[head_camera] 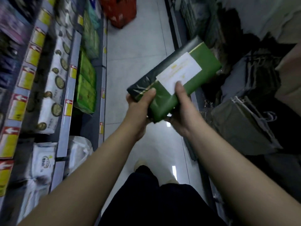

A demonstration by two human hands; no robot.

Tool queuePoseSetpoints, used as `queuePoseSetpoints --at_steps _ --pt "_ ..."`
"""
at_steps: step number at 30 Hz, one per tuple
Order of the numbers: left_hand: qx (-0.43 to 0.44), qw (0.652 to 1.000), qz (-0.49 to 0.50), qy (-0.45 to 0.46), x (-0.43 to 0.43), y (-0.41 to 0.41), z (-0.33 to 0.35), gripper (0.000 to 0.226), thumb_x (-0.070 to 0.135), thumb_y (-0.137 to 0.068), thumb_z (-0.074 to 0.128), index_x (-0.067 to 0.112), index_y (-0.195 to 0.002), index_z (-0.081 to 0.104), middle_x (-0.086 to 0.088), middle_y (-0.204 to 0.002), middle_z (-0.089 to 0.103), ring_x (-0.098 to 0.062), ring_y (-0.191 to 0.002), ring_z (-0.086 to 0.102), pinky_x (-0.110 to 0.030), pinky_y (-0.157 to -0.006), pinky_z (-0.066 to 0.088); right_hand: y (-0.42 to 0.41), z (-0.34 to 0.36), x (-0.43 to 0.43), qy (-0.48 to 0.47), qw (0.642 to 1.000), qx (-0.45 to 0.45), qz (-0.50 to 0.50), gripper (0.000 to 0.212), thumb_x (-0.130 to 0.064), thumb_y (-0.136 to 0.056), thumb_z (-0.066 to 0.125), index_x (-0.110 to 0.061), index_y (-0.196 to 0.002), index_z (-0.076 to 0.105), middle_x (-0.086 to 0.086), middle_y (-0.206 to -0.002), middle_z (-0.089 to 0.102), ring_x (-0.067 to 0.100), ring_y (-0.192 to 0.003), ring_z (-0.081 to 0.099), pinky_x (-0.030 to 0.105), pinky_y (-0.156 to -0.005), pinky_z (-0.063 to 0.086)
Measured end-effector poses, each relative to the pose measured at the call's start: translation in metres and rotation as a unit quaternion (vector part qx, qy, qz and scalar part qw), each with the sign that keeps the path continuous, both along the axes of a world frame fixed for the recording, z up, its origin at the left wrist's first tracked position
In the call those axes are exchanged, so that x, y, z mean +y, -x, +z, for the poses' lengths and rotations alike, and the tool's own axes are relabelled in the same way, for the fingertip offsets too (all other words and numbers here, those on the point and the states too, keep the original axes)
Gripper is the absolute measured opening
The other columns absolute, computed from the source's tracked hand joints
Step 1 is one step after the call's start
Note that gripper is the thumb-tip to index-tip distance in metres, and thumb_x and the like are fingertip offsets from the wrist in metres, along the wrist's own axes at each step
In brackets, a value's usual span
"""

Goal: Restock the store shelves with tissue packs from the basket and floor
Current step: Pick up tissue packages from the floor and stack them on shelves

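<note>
Between the shelf rows of a store aisle, above the pale floor [138,46], a green tissue pack [206,57] is held in both hands. Both bare forearms are stretched forward from the lower edge of the view and drawn together at the pack's near end. The left hand [138,105] is closed on the near left corner, with its thumb laid on top at the dark edge and its fingers curled round the side. The right hand [180,110] is wrapped round the near right side, with its thumb pressed on top at the edge of the white label [179,72]. The pack is angled, its far end pointed up and to the right. A red basket [121,12] is seen on the floor farther down the aisle. Green packs [86,82] and white packs [55,82], both blurred, are stocked on the shelves [71,88] at the left.
</note>
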State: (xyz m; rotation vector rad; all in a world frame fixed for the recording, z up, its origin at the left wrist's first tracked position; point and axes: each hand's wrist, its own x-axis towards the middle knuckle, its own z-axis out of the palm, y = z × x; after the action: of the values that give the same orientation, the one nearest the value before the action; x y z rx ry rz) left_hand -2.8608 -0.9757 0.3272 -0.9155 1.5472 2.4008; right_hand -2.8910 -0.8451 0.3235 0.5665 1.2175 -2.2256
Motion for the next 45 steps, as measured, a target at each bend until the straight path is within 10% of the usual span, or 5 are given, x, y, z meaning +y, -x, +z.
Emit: queuePoseSetpoints --at_steps 9,17,25,36,45 --pt "-0.035 0.967 -0.224 0.115 -0.059 0.028 0.055 0.105 0.064 -0.069 0.071 0.033 -0.153 0.015 0.000 -0.161 0.016 -0.025 -0.148 0.013 -0.056 -0.115 0.014 0.052 0.044 0.041 -0.218 0.935 0.156 0.231 0.079 -0.026 -0.071 0.081 -0.033 -0.138 0.041 0.001 -0.121 0.066 0.019 -0.101 0.070 0.032 -0.078 0.058" --pt "-0.057 0.944 -0.292 0.144 -0.123 0.051 0.070 0.073 0.057 -0.072 0.075 0.029 -0.133 0.046 -0.005 -0.125 0.062 -0.025 -0.111 0.061 -0.037 -0.077 0.057 0.103 0.097 0.012 -0.331 0.787 0.187 0.486 0.056 -0.025 -0.066 0.078 -0.034 -0.119 0.062 -0.002 -0.105 0.074 0.018 -0.089 0.073 0.026 -0.069 0.056" --pt "-0.069 0.983 -0.059 0.159 -0.157 0.048 0.067 0.054 0.052 -0.086 0.065 0.023 -0.124 0.042 -0.001 -0.116 0.055 -0.024 -0.098 0.059 -0.036 -0.065 0.057 0.110 0.080 -0.062 -0.407 0.894 0.160 0.096 0.058 -0.049 -0.092 0.057 -0.014 -0.137 0.048 0.006 -0.128 0.058 0.021 -0.107 0.058 0.033 -0.090 0.049" --pt "0.000 0.972 0.105 0.212 -0.222 0.047 0.122 0.089 0.070 -0.081 0.057 0.027 -0.152 0.023 0.000 -0.148 0.044 -0.024 -0.129 0.048 -0.047 -0.110 0.037 0.154 0.142 -0.163 -0.271 0.908 0.210 0.240 0.016 -0.022 -0.097 0.042 -0.017 -0.087 0.054 0.003 -0.078 0.059 0.018 -0.069 0.056 0.028 -0.062 0.043" --pt "0.082 0.880 0.313 0.348 -0.223 0.022 0.211 0.050 0.059 -0.089 0.053 0.030 -0.129 0.053 0.009 -0.119 0.066 -0.014 -0.110 0.062 -0.038 -0.103 0.045 0.187 0.223 -0.231 -0.120 0.865 0.383 0.299 0.037 -0.039 -0.090 0.066 -0.015 -0.118 0.063 0.008 -0.111 0.071 0.024 -0.094 0.070 0.037 -0.081 0.057"
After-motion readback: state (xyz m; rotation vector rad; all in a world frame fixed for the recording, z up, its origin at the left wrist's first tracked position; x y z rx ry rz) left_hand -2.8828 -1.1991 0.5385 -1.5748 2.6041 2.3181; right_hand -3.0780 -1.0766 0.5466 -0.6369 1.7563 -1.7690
